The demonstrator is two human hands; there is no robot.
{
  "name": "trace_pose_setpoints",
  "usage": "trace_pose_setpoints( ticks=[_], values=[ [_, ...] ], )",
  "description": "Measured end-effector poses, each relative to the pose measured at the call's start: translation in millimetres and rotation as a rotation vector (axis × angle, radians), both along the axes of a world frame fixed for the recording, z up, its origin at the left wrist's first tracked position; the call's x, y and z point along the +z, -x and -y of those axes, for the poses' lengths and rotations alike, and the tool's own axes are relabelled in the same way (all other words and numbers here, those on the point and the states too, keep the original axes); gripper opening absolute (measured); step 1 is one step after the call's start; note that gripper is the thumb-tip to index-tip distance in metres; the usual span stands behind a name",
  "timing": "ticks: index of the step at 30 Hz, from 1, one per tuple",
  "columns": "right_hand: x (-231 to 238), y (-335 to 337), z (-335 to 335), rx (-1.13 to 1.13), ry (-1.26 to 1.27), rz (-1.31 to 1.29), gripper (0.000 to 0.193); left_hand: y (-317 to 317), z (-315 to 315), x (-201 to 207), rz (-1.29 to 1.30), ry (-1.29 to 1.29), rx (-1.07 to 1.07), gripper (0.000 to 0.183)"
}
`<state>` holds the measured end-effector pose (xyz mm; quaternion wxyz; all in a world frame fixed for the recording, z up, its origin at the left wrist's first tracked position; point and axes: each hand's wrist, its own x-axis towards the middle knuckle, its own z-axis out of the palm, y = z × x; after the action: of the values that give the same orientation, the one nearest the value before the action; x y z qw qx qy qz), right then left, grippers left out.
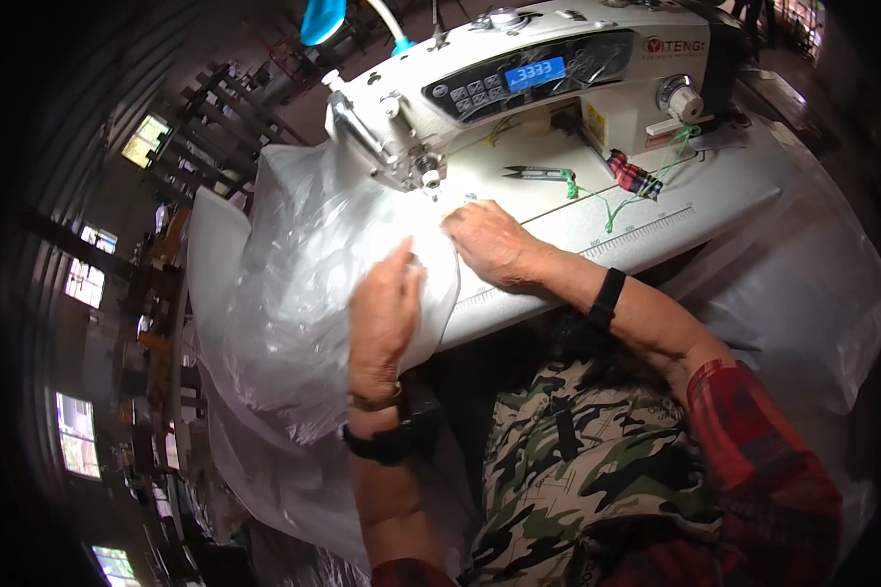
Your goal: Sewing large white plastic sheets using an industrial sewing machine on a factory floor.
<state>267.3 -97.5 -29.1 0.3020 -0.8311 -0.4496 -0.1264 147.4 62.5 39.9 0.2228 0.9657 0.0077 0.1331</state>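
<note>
Under the needle head (429, 174) of a white sewing machine (382, 88) bunches a large clear plastic sheet (294, 264), brightly lit by the lamp. My left hand (387, 308) lies over the sheet just in front of the needle, fingers stretched forward and slightly blurred. My right hand (494, 243) is close to the needle on its right. Its fingers are curled and pinch at the sheet's right edge; the fingertips are partly lost in glare.
Thread snips (538, 174) with green cord lie on the machine bed (558, 220), tied to a rolled red plaid cloth (633, 176). A blue lamp (323, 20) stands behind. More plastic (783, 284) hangs at the right. A handwheel (683, 102) sits at the machine's right end.
</note>
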Motion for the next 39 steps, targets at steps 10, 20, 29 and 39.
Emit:
trace_pose_setpoints(
  ticks=[10,20,29,39],
  values=[
    [-28.0,160.8,-9.5,0.256,-0.626,-1.282,0.029,41.8,-122.4,-18.2,-0.094,-0.075,0.226,0.039],
    [-40.9,193.8,-93.5,0.300,-0.329,-0.601,0.022,39.7,-121.7,-20.0,-0.021,0.041,0.192,0.041],
    [9.4,153.6,-95.2,0.142,-0.044,0.377,0.013,37.4,-131.8,-26.3,-0.009,0.008,0.149,0.040],
    [-49.4,172.7,-120.7,0.368,0.302,0.497,0.011,36.5,-128.7,-26.6,-0.013,0.051,0.147,0.041]
  ],
)
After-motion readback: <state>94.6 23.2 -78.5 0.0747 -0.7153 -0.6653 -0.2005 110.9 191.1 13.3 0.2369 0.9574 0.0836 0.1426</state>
